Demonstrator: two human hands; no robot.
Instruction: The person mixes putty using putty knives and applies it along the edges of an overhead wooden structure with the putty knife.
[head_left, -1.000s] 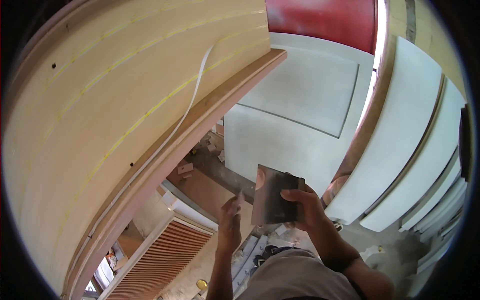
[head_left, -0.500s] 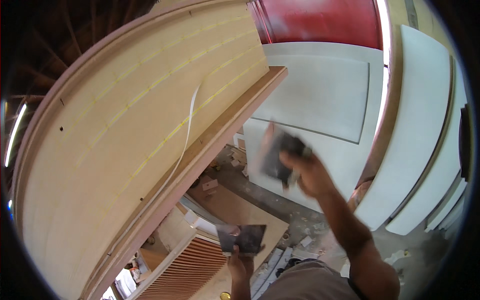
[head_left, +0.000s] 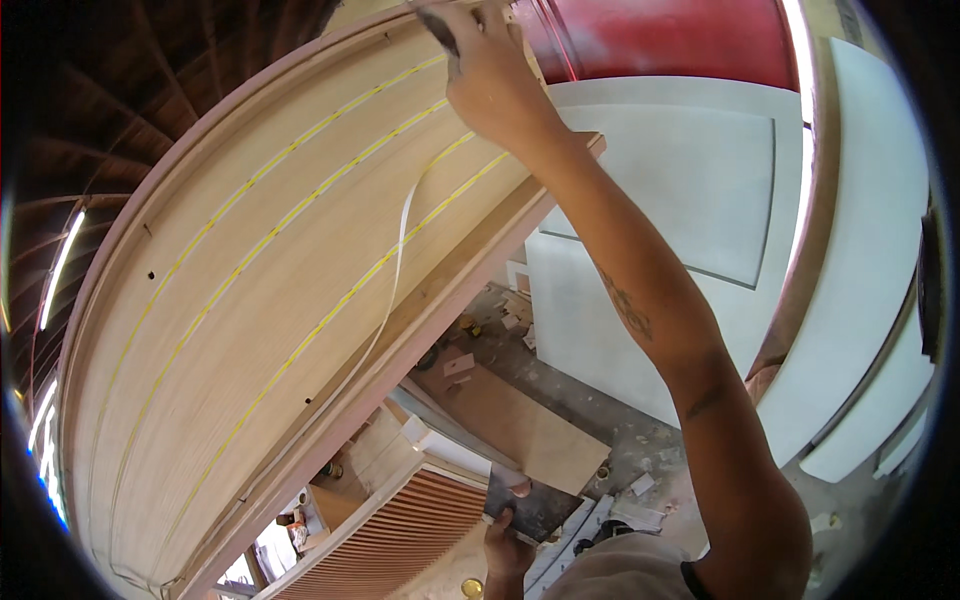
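Observation:
My right hand [head_left: 490,85] is stretched up to the top right end of a big pale wooden panel [head_left: 290,270]. It is closed around a dark flat scraper [head_left: 437,28], mostly hidden by the fingers, held close to the panel's upper edge. Low in the view, my left hand [head_left: 506,548] grips a dark flat plate [head_left: 540,508] carrying a small pinkish-brown dab of paste [head_left: 520,488]. Yellow-edged lines run lengthwise along the panel. A thin white strip [head_left: 403,225] hangs loose from one of them, down toward the panel's lower ledge [head_left: 430,290].
White panels [head_left: 660,180] lean behind on the right, with curved white pieces [head_left: 870,220] beyond them. A red panel [head_left: 680,40] stands at the back. Below are a slatted wooden piece [head_left: 390,540], a brown board [head_left: 530,420] and scraps on the floor [head_left: 640,450].
My right hand has risen up and left with the scraper, from in front of the white panel to the wooden panel's top. The left hand and plate appear slightly lower and further right.

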